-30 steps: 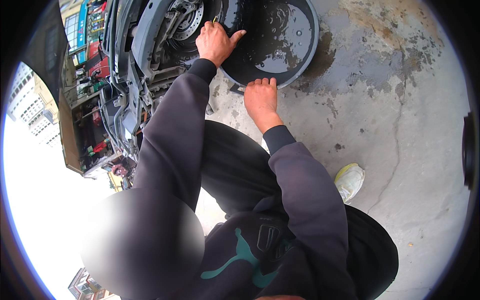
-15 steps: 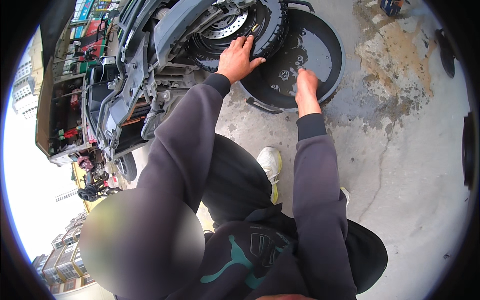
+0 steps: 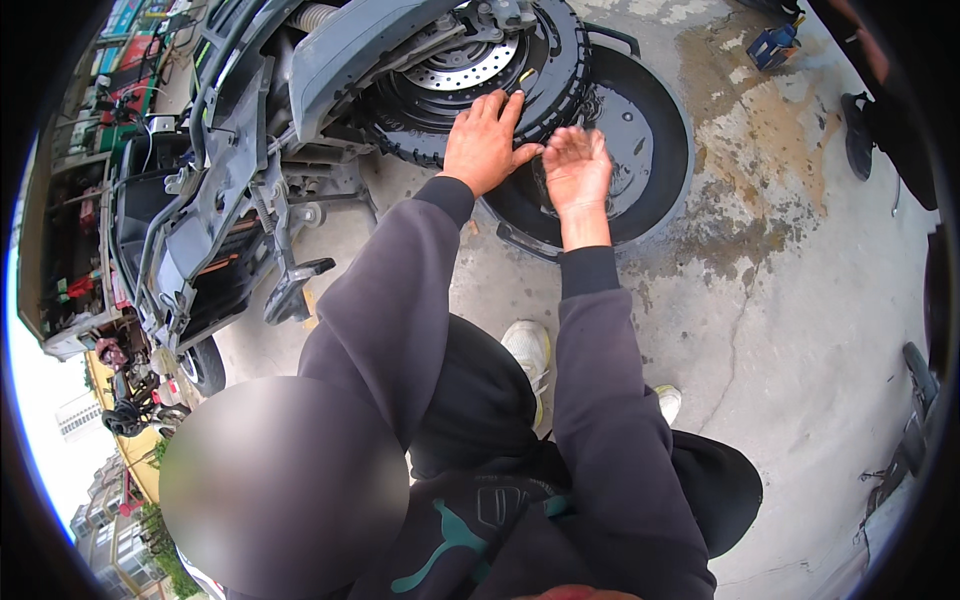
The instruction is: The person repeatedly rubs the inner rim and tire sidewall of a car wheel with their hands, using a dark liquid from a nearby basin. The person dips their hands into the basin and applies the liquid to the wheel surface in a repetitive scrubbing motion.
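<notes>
A scooter [image 3: 340, 60] lies tipped on its side, with its wheel's black tyre [image 3: 568, 60] reaching over a black basin [image 3: 676, 165] of water. My left hand [image 3: 482, 145] rests on the wet tyre's sidewall, fingers stretched and thumb out. Just beside it, above the basin's near left part, my right hand [image 3: 578, 180] is cupped with the palm turned up and the fingers bent a little; no object shows in it. A small yellow-tipped valve stem [image 3: 526, 78] stands on the wheel beyond my left fingers. Closer to the hub sits a perforated brake disc [image 3: 465, 68].
Wet and brown stains mark the concrete right of the basin. A blue box-like thing [image 3: 773, 47] stands at the far right, near another person's dark shoe [image 3: 857, 135]. Further vehicles line the left side. My shoes [image 3: 527, 358] are below the basin.
My right hand has risen from over the water and moved left to the tyre, turning its palm up and loosening its fingers. My left hand stays on the tyre. A person's leg has appeared at right.
</notes>
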Motion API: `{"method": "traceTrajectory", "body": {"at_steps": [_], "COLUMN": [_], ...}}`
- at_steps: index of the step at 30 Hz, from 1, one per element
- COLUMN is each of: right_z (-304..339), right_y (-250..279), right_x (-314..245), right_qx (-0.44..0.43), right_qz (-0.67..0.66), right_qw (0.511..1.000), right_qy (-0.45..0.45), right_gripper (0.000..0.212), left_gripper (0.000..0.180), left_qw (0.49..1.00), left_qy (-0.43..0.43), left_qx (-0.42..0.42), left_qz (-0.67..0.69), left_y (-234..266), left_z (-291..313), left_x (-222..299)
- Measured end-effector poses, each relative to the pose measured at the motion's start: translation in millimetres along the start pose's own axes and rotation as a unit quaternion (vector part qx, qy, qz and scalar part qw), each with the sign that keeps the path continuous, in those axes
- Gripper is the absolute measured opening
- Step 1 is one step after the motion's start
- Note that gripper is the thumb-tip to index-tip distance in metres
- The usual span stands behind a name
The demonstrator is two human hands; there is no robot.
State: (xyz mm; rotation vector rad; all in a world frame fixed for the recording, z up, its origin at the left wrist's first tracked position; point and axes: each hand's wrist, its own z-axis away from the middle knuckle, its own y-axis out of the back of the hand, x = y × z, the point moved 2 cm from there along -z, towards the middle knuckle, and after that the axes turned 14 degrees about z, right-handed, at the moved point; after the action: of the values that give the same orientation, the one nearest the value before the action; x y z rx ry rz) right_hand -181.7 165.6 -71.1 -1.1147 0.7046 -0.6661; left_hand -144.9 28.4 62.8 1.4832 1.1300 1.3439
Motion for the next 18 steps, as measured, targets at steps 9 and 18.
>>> {"method": "traceTrajectory", "body": {"at_steps": [9, 18], "right_z": [11.9, 6.9], "right_y": [-145.0, 17.1], "right_x": [35.1, -52.3], "right_qx": [0.057, 0.486], "right_qz": [0.773, 0.531], "right_qw": [0.592, 0.682], "right_qy": [0.22, 0.129], "right_gripper": [0.062, 0.037], "left_gripper": [0.061, 0.087], "left_qw": [0.997, 0.994], "left_qy": [-0.052, 0.057], "left_qx": [-0.028, -0.046], "left_qz": [0.055, -0.087], "left_y": [6.2, 39.1], "left_z": [9.0, 37.1], "left_x": [-31.3, -10.9]}}
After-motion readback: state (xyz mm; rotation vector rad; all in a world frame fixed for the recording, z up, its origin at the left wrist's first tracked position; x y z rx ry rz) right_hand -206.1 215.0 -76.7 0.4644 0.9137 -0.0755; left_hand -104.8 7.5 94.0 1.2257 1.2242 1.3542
